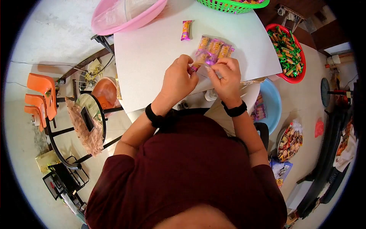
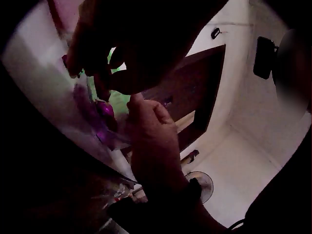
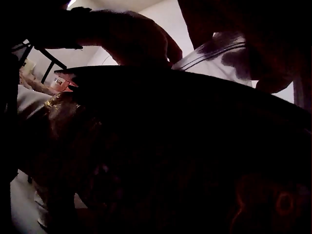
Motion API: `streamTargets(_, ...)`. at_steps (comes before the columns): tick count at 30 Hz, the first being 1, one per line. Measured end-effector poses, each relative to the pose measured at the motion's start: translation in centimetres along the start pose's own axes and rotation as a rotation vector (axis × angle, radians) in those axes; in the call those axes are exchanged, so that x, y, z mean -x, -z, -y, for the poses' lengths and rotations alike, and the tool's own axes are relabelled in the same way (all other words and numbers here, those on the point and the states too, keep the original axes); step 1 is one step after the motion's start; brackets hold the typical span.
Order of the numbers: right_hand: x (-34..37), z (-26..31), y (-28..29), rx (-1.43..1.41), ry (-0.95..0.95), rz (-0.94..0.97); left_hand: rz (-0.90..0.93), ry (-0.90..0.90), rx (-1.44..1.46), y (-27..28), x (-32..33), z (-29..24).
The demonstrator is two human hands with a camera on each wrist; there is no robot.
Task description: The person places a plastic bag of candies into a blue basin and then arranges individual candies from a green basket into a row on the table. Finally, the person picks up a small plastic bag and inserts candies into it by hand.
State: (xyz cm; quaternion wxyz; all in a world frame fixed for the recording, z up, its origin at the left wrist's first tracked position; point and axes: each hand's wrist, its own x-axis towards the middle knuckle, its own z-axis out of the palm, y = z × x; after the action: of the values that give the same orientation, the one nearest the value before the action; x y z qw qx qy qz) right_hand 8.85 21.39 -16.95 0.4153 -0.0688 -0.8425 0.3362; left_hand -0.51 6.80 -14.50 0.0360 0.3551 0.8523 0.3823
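Note:
A clear plastic zip bag [image 1: 206, 61] lies on the white table with several purple-wrapped snack packets [image 1: 215, 46] in it. My left hand [image 1: 178, 76] pinches one side of the bag's near edge between curled fingers and thumb. At the other side of that edge, my right hand [image 1: 227, 78] pinches the plastic. In the right wrist view the bag's seal strip [image 3: 214, 54] stretches between the two dark hands. A shiny purple wrapper [image 2: 105, 108] shows beside the hands in the dim left wrist view. One loose snack packet [image 1: 186, 30] lies farther back on the table.
A pink basin [image 1: 145, 19] with clear plastic stands at the back left, a green basket [image 1: 232, 5] at the back. Right of the white table [image 1: 148, 68] are a red basket [image 1: 302, 70] of green-wrapped packets and, lower down, a blue basin [image 1: 275, 110] with purple packets.

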Motion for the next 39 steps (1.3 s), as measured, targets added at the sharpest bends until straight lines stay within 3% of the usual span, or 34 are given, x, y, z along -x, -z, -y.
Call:
streamTargets(5,0.0,-0.5,-0.2,-0.09,0.005,-0.015,-0.03,0.028,-0.087,-0.9,-1.2,-1.2)
streamTargets(14,0.3,-1.0,-0.3,-0.176,-0.068,0.008,0.118,-0.116,-0.104,-0.5,-2.2,-0.1)
streamTargets(17,0.4,-1.1,-0.4,-0.178,-0.052,-0.008,0.068,-0.306,-0.298,-0.3,-2.6,0.7)
streamTargets(20,0.4,-1.4,-0.4,-0.16,-0.032,-0.005,0.091,-0.377,-0.349,-0.2,-3.3,1.0)
streamTargets(39,0.3,-1.3,-0.2,-0.091,0.011,0.054,0.053,-0.374,-0.183,-1.5,-5.7,1.9)
